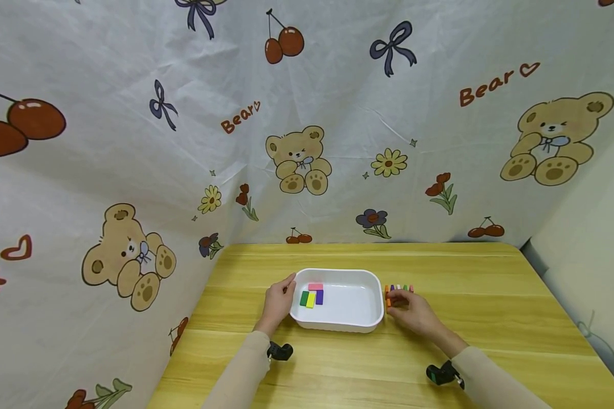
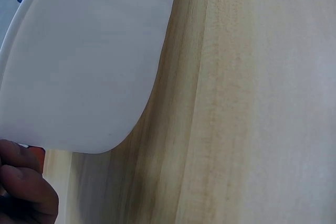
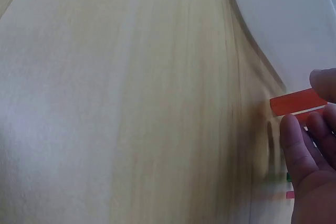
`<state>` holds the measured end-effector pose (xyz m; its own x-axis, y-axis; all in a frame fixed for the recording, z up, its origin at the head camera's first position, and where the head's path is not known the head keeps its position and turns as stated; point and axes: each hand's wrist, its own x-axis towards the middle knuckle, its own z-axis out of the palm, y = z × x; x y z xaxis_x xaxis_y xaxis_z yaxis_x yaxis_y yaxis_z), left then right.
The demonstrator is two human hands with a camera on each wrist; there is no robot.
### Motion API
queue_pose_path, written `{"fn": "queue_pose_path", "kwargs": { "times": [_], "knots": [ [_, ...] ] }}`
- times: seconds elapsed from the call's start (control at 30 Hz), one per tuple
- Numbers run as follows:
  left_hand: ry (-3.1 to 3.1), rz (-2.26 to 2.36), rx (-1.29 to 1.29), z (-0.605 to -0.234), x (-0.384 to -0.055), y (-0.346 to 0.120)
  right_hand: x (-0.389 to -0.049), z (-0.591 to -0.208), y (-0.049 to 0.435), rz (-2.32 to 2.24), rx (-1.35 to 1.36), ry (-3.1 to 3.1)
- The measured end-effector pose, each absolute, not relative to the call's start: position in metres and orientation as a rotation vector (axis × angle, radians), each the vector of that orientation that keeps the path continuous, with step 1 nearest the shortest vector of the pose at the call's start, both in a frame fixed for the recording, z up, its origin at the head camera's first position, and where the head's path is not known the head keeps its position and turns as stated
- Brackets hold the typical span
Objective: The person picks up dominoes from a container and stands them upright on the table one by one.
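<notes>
I have the right hand (image 1: 414,312) stretched forward, thumb and fingertips nearly together, pinching an orange block (image 3: 294,102). Just left of that grip sits the white tray (image 1: 337,327), its far side held by my left hand (image 1: 278,304). Wood-grain table (image 1: 368,369) lies under both hands; bear-printed cloth (image 1: 332,85) hangs beyond.

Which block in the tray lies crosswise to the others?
The pink block: its length runs sideways, while the green block, yellow block and purple block run roughly front-to-back.
</notes>
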<state>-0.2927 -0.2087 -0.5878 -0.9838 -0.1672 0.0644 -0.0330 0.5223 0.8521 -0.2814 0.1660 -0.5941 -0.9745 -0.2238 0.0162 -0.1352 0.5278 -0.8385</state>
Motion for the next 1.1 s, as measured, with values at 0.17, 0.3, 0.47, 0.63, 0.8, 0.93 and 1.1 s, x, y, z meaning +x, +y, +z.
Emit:
{"fn": "queue_pose_path", "kwargs": {
  "times": [0.17,0.3,0.47,0.63,0.8,0.93,1.1],
  "knots": [
    [-2.618,-1.46,0.173,-0.588,-0.294,-0.209,-0.281,-0.591,0.168,-1.445,-0.303,2.682],
    [-2.618,-1.458,0.175,-0.588,-0.294,-0.209,-0.281,-0.587,0.168,-1.444,-0.3,2.698],
    [-2.621,-1.459,0.183,-0.588,-0.293,-0.209,-0.281,-0.581,0.167,-1.442,-0.296,2.723],
    [-2.626,-1.443,0.17,-0.588,-0.294,-0.209,-0.28,-0.576,0.168,-1.441,-0.299,2.736],
    [-2.625,-1.439,0.173,-0.588,-0.293,-0.209,-0.28,-0.571,0.167,-1.461,-0.325,2.734],
    [-2.62,-1.414,0.166,-0.586,-0.293,-0.209,-0.28,-0.566,0.165,-1.444,-0.33,2.741],
    [-2.621,-1.402,0.163,-0.586,-0.293,-0.209,-0.278,-0.562,0.161,-1.454,-0.337,2.72]
  ]
}}
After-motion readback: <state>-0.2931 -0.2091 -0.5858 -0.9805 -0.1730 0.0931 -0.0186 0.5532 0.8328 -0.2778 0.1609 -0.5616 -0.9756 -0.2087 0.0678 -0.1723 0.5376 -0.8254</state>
